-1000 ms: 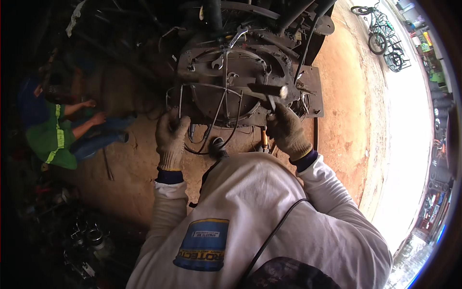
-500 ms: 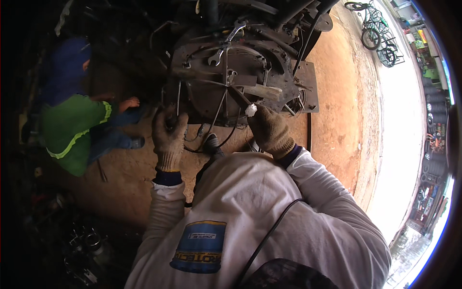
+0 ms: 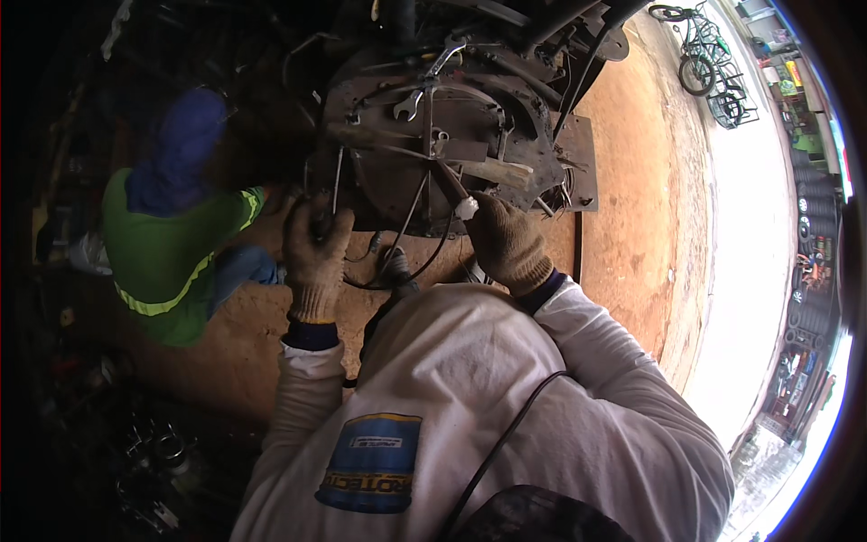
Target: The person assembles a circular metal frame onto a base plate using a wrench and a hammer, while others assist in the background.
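Observation:
My left hand (image 3: 316,248), in a brown knitted work glove, is closed at the near left edge of a dark, rusty metal machine (image 3: 384,194). A thin metal rod (image 3: 339,181) rises from its curled fingers. My right hand (image 3: 510,239), gloved alike, is closed near the machine's front edge. By its thumb shows a whitish lump (image 3: 467,209), close to the end of a brown bar (image 3: 452,179); what the fingers hold is hidden. A silvery open-ended wrench (image 3: 441,61) lies on top of the machine, beyond both hands.
A person in a green shirt (image 3: 167,257) and blue head covering crouches at left, one arm reaching toward the machine. A black cable (image 3: 440,248) loops below the machine. Dark metal parts (image 3: 163,452) lie at lower left. Bicycles (image 3: 709,68) stand far right.
The co-worker at left has shifted right and nearer, with an arm now stretched toward the machine. My hands have barely moved.

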{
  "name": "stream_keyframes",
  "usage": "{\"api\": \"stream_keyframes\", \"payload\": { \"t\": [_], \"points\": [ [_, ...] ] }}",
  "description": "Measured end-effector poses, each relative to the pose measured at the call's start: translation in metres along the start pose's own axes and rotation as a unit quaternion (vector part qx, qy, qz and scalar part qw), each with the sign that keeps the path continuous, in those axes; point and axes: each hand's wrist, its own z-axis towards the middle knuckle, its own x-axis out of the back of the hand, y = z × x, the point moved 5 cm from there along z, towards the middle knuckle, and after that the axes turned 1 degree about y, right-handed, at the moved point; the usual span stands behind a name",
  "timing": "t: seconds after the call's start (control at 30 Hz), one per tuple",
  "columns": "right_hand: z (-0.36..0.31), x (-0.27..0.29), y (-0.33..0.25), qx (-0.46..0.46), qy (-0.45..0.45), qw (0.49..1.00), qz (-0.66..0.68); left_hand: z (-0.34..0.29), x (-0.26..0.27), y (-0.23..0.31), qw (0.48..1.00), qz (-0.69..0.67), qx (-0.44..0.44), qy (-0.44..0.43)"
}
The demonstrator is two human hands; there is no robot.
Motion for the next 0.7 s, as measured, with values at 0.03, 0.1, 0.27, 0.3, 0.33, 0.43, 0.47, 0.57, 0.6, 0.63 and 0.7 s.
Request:
{"api": "stream_keyframes", "payload": {
  "t": [0.03,0.1,0.27,0.3,0.33,0.43,0.47,0.57,0.6,0.63,0.7],
  "points": [
    [0.001,0.0,0.0,-0.019,-0.006,1.0,0.0,0.0,-0.001,-0.002,1.0,-0.01,0.007,-0.001],
    [-0.006,0.003,-0.006,0.058,0.022,0.998,-0.031,-0.002,-0.001,-0.007,0.999,-0.029,0.02,-0.002],
    [-0.001,-0.003,-0.002,0.11,0.059,0.989,-0.08,0.0,0.0,-0.005,1.0,-0.004,0.001,0.004],
    [-0.001,0.0,0.001,0.089,0.059,0.992,-0.06,0.0,0.0,-0.006,1.0,-0.007,0.0,0.004],
    [-0.001,0.002,0.002,0.068,0.059,0.995,-0.04,0.0,-0.001,-0.008,1.0,-0.026,0.012,0.0],
    [-0.005,0.0,-0.003,0.068,0.019,0.995,-0.066,0.0,-0.003,0.0,0.998,-0.053,0.03,-0.015],
    [-0.003,-0.003,0.001,0.049,0.01,0.997,-0.063,0.001,-0.002,-0.001,0.999,-0.045,0.023,-0.02],
    [0.004,0.0,0.006,-0.016,0.006,1.0,0.002,0.001,-0.002,-0.001,1.0,-0.014,-0.018,-0.013],
    [0.001,0.002,0.008,-0.019,0.016,1.0,-0.005,0.0,-0.002,0.0,0.999,-0.002,-0.035,-0.007],
    [-0.003,0.004,0.013,-0.022,0.027,0.999,-0.011,-0.001,-0.001,0.0,1.0,-0.008,-0.014,-0.008],
    [-0.012,0.005,0.023,-0.079,0.009,0.996,-0.031,-0.003,-0.001,0.006,0.999,-0.02,0.027,-0.014]
  ]
}}
